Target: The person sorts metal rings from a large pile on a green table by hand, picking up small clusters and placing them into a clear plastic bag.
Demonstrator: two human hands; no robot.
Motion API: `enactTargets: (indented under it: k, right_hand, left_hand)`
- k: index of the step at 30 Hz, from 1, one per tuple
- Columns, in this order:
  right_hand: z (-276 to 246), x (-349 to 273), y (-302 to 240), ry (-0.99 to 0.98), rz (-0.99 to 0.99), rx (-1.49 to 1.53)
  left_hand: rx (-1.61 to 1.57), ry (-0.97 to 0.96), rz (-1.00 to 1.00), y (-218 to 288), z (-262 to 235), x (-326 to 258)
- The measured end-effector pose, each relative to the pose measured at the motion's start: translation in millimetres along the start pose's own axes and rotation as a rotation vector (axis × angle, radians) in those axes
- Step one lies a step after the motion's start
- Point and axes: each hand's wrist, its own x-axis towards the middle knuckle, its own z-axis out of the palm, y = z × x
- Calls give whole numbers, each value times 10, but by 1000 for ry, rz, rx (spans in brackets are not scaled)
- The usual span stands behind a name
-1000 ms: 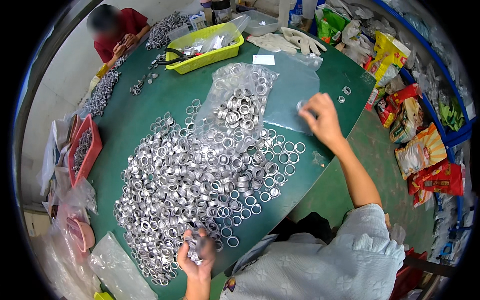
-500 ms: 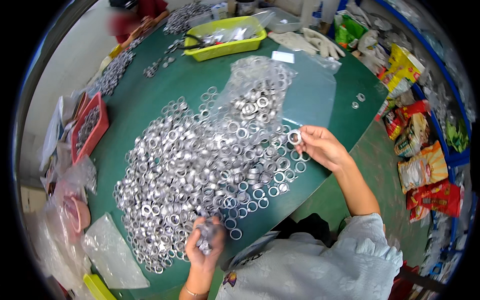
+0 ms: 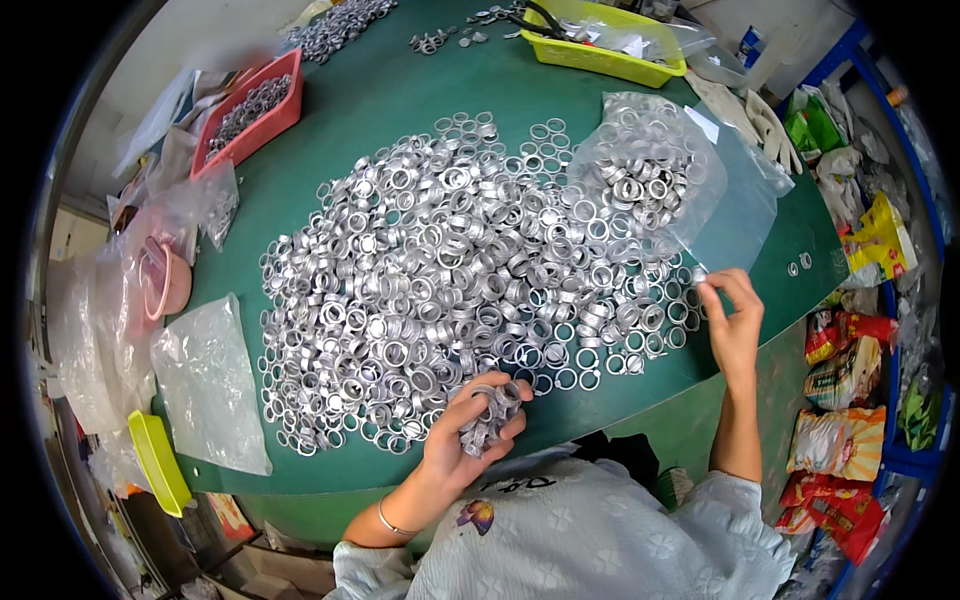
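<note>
A broad heap of silver metal rings covers the middle of the green table. At its near edge, my left hand is curled palm up around several rings. To the right, my right hand pinches a single ring between thumb and fingertips, beside the heap's right edge. Just beyond that hand lies a clear plastic bag with more rings inside, its mouth toward the heap.
A pink basket of small metal parts stands far left. At the back sits a yellow-green basket holding black-handled pliers or scissors, near white gloves. Empty plastic bags lie left. Two loose rings rest near the right edge.
The view has turned, so the table sits differently in it. The ring in my right hand has tilted from face-on to nearly edge-on. My left hand still cups its rings.
</note>
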Motion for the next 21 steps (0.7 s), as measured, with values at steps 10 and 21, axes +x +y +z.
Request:
enactTargets:
  k: [10,21]
  right_hand:
    - [129,9,-217,-80,-322,-159]
    - [725,186,-757,-370,-430,57]
  left_hand:
    - [-2,-26,-36,-59,-33,28]
    - [-146,-60,42,-69,-93,-17]
